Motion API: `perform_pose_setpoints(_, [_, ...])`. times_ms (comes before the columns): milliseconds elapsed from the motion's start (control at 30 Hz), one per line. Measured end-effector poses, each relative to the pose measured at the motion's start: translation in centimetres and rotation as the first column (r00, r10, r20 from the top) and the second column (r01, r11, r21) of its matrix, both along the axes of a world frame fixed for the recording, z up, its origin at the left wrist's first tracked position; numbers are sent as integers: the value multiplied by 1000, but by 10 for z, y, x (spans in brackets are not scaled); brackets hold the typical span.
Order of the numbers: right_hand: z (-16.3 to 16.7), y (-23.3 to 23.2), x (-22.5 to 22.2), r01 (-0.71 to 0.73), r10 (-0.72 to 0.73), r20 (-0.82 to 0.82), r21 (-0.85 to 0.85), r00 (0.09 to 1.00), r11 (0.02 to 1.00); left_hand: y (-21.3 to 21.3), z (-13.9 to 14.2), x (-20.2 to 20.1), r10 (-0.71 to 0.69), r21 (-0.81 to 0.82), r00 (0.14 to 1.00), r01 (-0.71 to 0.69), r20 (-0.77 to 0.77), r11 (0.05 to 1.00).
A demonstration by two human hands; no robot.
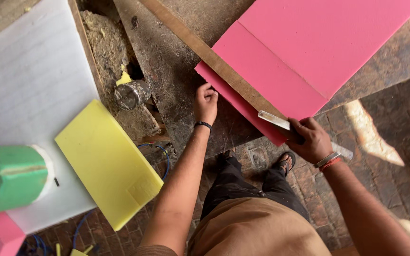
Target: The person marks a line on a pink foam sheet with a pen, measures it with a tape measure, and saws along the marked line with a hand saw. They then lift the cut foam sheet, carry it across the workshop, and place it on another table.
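Pink foam sheet flat on the dark counter, a wooden strip laid slantwise across it near the cut edge. Right hand closed in a grip around a flat metal blade at the sheet's near corner. Left hand curled shut, empty, knuckles beside the sheet's edge. Further left: metal tin, yellow foam slab, green foam block.

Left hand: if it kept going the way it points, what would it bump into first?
Most likely the pink foam. The left hand points up the bench with its fingers curled right at the foam's corner, though the picture doesn't show whether they already touch.
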State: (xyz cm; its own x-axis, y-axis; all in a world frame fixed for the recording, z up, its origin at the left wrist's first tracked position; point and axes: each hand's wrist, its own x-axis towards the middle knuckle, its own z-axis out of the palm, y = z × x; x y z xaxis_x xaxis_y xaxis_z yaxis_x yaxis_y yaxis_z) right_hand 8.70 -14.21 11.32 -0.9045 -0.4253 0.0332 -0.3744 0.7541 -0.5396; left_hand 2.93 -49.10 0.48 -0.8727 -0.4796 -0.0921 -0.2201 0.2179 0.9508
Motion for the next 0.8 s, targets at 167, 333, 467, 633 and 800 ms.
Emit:
perform_pose_setpoints(167, [-8,3,10,29,-31,69,35,997,999,-42,15,-31,-37,100,974,15,222,995])
perform_pose_setpoints(333, [-12,0,21,27,-31,117,35,993,999,-69,26,-66,-20,29,981,15,191,999])
perform_pose_setpoints(467, [-14,-4,29,41,-52,120,90,991,995,-82,27,-88,-89,68,968,75,236,995])
perform_pose_setpoints(633, [-12,-8,34,52,-60,107,78,992,996,-87,23,-91,-27,254,973,-32,227,967])
perform_pose_setpoints(800, [-10,-11,36,56,-68,115,102,991,993,-93,13,-87,-53,495,986,-34,161,868])
